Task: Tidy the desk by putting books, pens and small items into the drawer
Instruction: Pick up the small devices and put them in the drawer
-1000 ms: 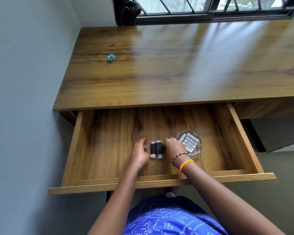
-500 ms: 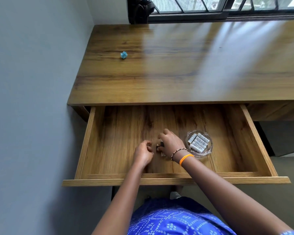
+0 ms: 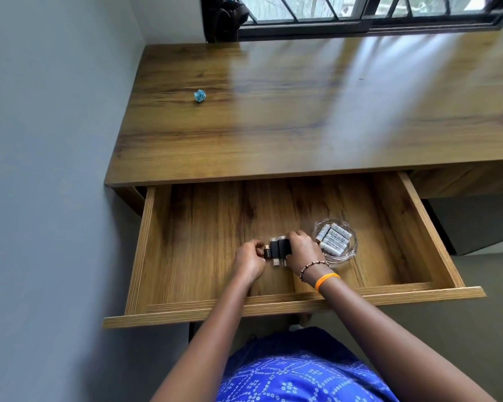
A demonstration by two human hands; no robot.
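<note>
One open drawer (image 3: 418,227) holds three small black adapters (image 3: 278,249) and one glass dish (image 3: 349,250) at its three o'clock with five batteries (image 3: 333,239); one blue crumpled ball (image 3: 199,96) lies on the desk (image 3: 302,111).

Table (image 3: 302,126) cut off at the right picture edge. Right hand (image 3: 301,250) covers part of the black sticks (image 3: 278,248); count unclear. Blue lump (image 3: 199,96) near the table's left edge too small to identify.
</note>
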